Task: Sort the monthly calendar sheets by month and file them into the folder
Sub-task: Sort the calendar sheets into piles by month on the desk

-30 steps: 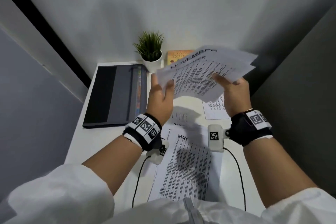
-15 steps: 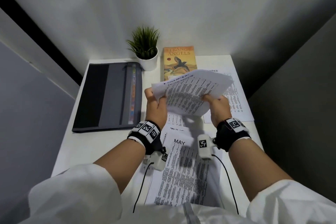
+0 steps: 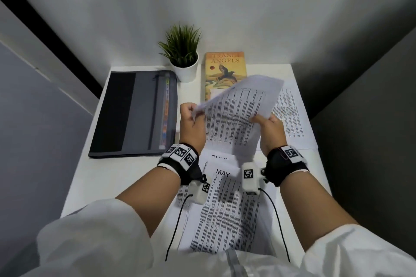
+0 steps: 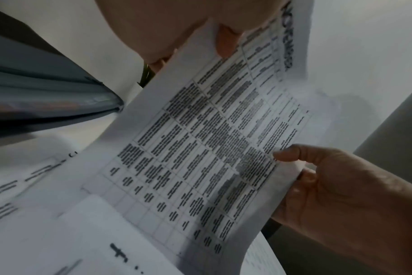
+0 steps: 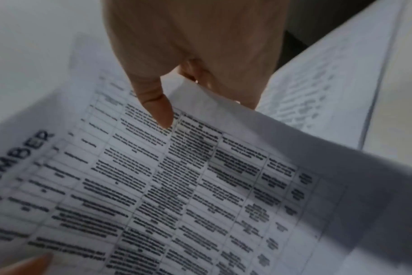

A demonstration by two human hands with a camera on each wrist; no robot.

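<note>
Sorting: both hands pinch held sheets (image 3: 236, 114) above the worktop (image 3: 126, 171).
Left hand (image 3: 191, 123) and right hand (image 3: 270, 129) grip opposite edges; paper likely light, floppy, best taken at margins.

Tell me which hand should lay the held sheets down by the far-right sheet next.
Probably the right hand. It grips the held sheets on the side nearest the far-right sheet. The left hand pinches their left edge, nearer the folder.

Head view looks down; both wrist views closely share the held sheet (image 4: 200, 141).
</note>
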